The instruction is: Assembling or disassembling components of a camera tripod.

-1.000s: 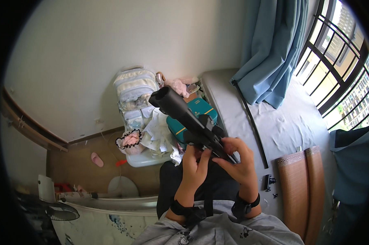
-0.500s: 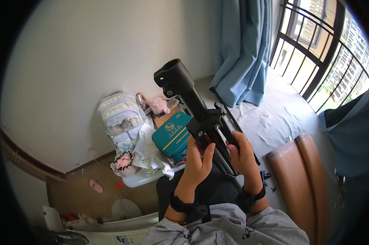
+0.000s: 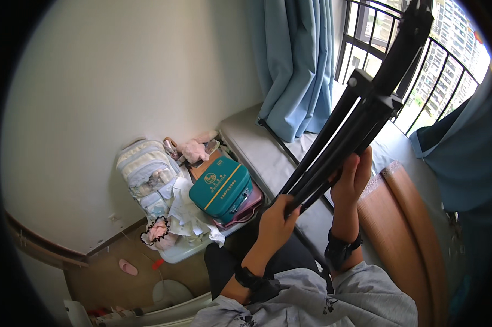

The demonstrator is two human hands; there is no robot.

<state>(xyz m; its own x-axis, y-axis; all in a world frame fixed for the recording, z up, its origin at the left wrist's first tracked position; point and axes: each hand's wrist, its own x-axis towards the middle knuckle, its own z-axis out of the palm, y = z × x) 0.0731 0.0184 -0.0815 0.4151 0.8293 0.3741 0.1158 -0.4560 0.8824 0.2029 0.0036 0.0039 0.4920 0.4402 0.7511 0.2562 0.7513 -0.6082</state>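
Note:
A black tripod stand [image 3: 360, 117] with its legs folded together slants up to the right across the view, its upper end in front of the window. My left hand [image 3: 277, 223] is closed round the lower ends of the legs. Higher up, my right hand [image 3: 353, 177] grips the legs from the right side, its fingers partly hidden behind them. Both wrists wear black bands. The stand is held in the air above my lap and the bed.
A grey-sheeted bed [image 3: 246, 128] carries a rolled brown mat [image 3: 395, 218]. To the left are a teal case [image 3: 221, 185], a pale backpack [image 3: 148, 169] and a pink plush toy [image 3: 193, 151]. Blue curtains [image 3: 297, 65] hang beside the railed window. A pink slipper [image 3: 127, 267] lies on the floor.
The stand has swung up and to the right, its raised end now by the window. My left hand holds the leg ends; my right hand has risen. The view has shifted slightly.

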